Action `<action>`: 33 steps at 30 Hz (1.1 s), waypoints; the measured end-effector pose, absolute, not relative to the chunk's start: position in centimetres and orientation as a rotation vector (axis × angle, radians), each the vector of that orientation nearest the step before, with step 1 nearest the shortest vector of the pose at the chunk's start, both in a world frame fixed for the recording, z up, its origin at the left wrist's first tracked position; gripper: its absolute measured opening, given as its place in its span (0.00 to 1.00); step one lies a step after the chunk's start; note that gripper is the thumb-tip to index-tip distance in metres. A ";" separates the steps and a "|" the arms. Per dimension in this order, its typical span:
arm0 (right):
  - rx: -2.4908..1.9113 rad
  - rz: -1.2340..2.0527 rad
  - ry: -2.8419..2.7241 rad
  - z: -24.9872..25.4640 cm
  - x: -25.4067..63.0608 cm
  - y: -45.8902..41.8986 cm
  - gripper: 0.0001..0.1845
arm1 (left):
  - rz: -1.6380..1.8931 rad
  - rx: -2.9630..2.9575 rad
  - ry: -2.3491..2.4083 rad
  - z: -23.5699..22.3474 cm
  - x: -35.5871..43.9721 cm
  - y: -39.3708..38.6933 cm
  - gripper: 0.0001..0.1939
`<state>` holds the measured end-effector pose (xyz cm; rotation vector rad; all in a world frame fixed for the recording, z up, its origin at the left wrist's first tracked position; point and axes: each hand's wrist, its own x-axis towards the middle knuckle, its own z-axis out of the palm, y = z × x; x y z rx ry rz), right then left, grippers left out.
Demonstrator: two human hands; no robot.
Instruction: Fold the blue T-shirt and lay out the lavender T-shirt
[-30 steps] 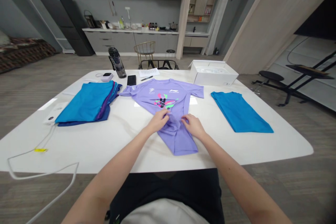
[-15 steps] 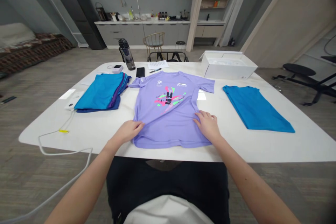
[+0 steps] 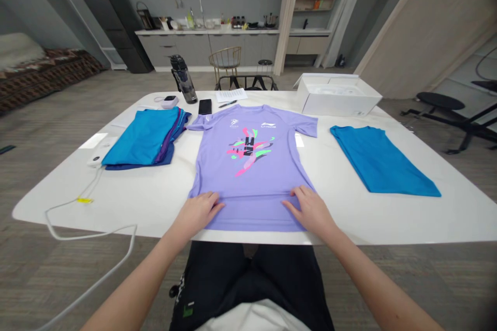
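A lavender T-shirt (image 3: 256, 165) lies spread on the white table, its collar away from me and its printed front facing up. At its lower left side, my left hand (image 3: 200, 211) has curled fingers and thumb closed on the cloth. My right hand (image 3: 312, 209) grips the lower right side in the same way, thumb pointing inward. Between the two hands a shallow horizontal crease crosses the shirt above its hem. The hem lies close to the table's front edge.
Folded blue and purple shirts (image 3: 140, 137) are stacked at left, near a white cable (image 3: 130, 248). One folded blue garment (image 3: 382, 160) lies at right. Farther back are a water bottle (image 3: 184, 80), a phone (image 3: 205, 107), a pen (image 3: 228, 104), paper (image 3: 232, 95) and a white box (image 3: 336, 98).
The shirt's lower part has been drawn toward me and its diagonal wrinkles have flattened. Both hands have moved nearer the front edge, with a horizontal crease now between them.
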<state>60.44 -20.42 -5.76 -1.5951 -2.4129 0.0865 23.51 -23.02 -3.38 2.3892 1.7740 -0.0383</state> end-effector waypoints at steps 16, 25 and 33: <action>-1.661 0.097 -2.537 -6.0 59.8 -20.0 0.35 | 0.261 2.647 1.657 -5.9 26.6 -21.5 0.28; -1.589 0.125 -2.599 -5.1 59.4 -22.0 0.39 | 0.183 2.722 1.504 -4.9 28.8 -23.5 0.35; -1.589 0.183 -2.621 -5.8 59.6 -24.8 0.40 | 0.160 2.737 1.336 -5.4 29.7 -24.9 0.34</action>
